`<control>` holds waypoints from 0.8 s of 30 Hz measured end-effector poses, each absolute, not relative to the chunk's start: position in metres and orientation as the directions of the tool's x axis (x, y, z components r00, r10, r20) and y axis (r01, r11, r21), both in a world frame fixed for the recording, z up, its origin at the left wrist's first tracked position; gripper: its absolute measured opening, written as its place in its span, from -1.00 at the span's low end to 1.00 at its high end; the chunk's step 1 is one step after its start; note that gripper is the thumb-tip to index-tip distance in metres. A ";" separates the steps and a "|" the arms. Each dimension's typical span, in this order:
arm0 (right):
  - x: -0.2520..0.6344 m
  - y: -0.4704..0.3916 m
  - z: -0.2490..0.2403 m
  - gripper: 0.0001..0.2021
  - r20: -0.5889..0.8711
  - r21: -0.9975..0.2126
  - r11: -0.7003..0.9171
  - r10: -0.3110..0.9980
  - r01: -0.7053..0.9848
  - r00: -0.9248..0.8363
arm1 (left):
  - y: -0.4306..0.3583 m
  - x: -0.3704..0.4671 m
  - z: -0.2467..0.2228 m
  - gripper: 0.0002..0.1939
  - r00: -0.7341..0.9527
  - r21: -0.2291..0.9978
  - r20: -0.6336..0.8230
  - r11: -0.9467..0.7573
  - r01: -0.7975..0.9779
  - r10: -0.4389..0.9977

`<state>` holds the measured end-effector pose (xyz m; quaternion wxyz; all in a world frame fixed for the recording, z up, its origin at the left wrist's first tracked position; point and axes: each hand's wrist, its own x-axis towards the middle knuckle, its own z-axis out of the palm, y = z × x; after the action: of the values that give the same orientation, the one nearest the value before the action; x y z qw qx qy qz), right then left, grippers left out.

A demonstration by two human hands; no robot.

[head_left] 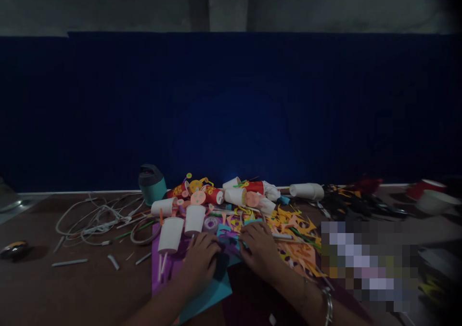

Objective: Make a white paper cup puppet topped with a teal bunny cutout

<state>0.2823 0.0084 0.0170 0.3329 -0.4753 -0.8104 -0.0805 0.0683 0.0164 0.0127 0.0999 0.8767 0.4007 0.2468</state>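
My left hand [202, 261] rests low over purple paper [157, 263] and a blue sheet [212, 297], its fingers bent; whether they grip anything is hidden. To its right, my right hand [258, 249] has curled fingers over blue and purple paper pieces, and what lies under them cannot be made out. Two white paper cups [171, 235] with straws stand upside down beside my left hand. A roll of tape [211, 225] lies just beyond it. Yellow and orange paper scraps [298, 256] spread to the right of my right hand.
White cables [92, 225] coil at the left, near a teal bottle [152, 186]. Red and white cups [236, 196] with paper faces lie along the back. More white cups [306, 191] and dark tools [364, 205] are at the right. A mouse [15, 250] sits far left.
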 end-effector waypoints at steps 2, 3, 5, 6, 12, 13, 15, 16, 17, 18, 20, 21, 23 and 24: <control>0.283 0.008 0.017 -0.90 0.627 -0.201 0.523 0.718 0.828 -0.302 | 0.015 0.068 0.014 -0.74 0.569 0.363 0.353 -0.669 0.648 0.743; 0.283 0.008 0.017 -0.90 0.630 -0.205 0.517 0.720 0.831 -0.292 | 0.015 0.068 0.015 -0.75 0.574 0.353 0.356 -0.675 0.648 0.738; 0.284 0.008 0.017 -0.90 0.631 -0.206 0.509 0.722 0.836 -0.284 | 0.015 0.067 0.015 -0.75 0.575 0.323 0.367 -0.679 0.659 0.732; 0.284 0.008 0.017 -0.90 0.630 -0.205 0.508 0.722 0.837 -0.284 | 0.016 0.066 0.015 -0.74 0.569 0.304 0.371 -0.675 0.672 0.734; 0.282 0.006 0.019 -0.93 0.633 -0.190 0.512 0.716 0.838 -0.293 | 0.020 0.062 0.011 -0.65 0.493 0.281 0.396 -0.613 0.738 0.775; 0.282 0.006 0.020 -0.93 0.639 -0.189 0.512 0.712 0.838 -0.291 | 0.020 0.063 0.012 -0.65 0.484 0.298 0.405 -0.612 0.733 0.776; 0.281 0.005 0.021 -0.93 0.650 -0.186 0.519 0.702 0.834 -0.292 | 0.020 0.064 0.014 -0.67 0.471 0.338 0.422 -0.616 0.712 0.775; 0.281 0.005 0.022 -0.93 0.654 -0.181 0.526 0.695 0.831 -0.298 | 0.019 0.065 0.016 -0.71 0.468 0.362 0.428 -0.621 0.695 0.773; 0.280 0.004 0.022 -0.92 0.659 -0.174 0.537 0.687 0.826 -0.307 | 0.018 0.066 0.017 -0.75 0.470 0.388 0.435 -0.631 0.672 0.768; 0.279 0.003 0.023 -0.92 0.664 -0.165 0.551 0.676 0.818 -0.321 | 0.016 0.068 0.019 -0.81 0.475 0.416 0.439 -0.641 0.644 0.762; 0.278 0.001 0.023 -0.93 0.668 -0.141 0.587 0.651 0.797 -0.361 | 0.013 0.070 0.020 -0.88 0.471 0.487 0.439 -0.643 0.591 0.765; 0.277 -0.001 0.023 -0.93 0.669 -0.124 0.609 0.635 0.784 -0.387 | 0.012 0.072 0.020 -0.85 0.454 0.527 0.437 -0.630 0.570 0.776; 0.274 -0.004 0.023 -0.94 0.668 -0.080 0.661 0.591 0.746 -0.452 | 0.012 0.074 0.019 -0.77 0.401 0.609 0.423 -0.583 0.538 0.812; 0.273 -0.006 0.024 -0.94 0.666 -0.059 0.687 0.568 0.725 -0.484 | 0.012 0.075 0.018 -0.75 0.374 0.648 0.411 -0.555 0.522 0.831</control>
<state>0.2735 -0.0063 0.0239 0.3389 -0.3785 -0.8535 -0.1159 0.0750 0.0120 0.0182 0.2106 0.8016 0.4221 0.3674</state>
